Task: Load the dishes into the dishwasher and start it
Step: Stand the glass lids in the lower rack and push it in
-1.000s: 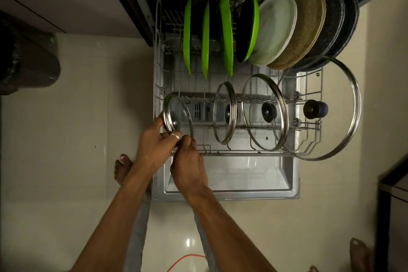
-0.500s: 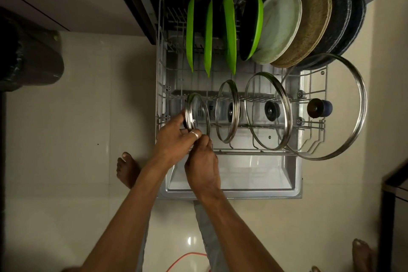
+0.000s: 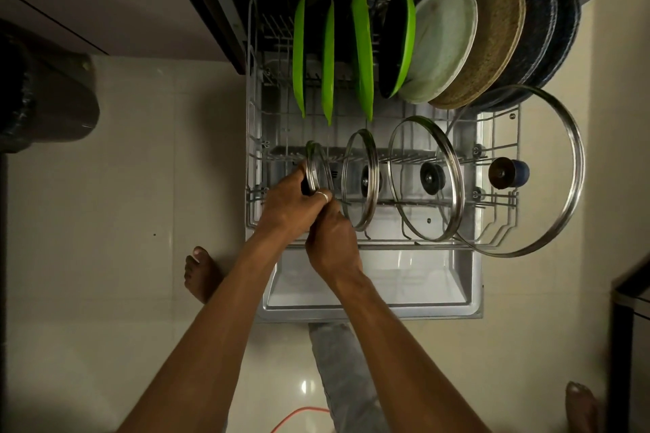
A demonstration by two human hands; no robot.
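The dishwasher's wire rack [image 3: 251,123] is pulled out over the open door [image 3: 373,306]. My left hand [image 3: 290,202] grips a small glass lid [image 3: 318,165] by its steel rim and stands it upright at the rack's front left. My right hand [image 3: 332,239] holds the same lid's lower edge, just below the left hand. To the right stand three larger glass lids: [image 3: 360,179], [image 3: 424,179] and the biggest lid [image 3: 520,172]. Green plates [image 3: 329,60] and round plates [image 3: 439,42] fill the back row.
A dark bin [image 3: 45,98] sits on the floor at the left. My bare feet [image 3: 202,272] stand on the cream tiles either side of the door. An orange cable [image 3: 299,418] lies on the floor near me. Dark furniture [image 3: 629,327] edges the right.
Both hands have carried the small lid rightward from the rack's left edge into the rack, closer to the second lid, and turned it more edge-on.
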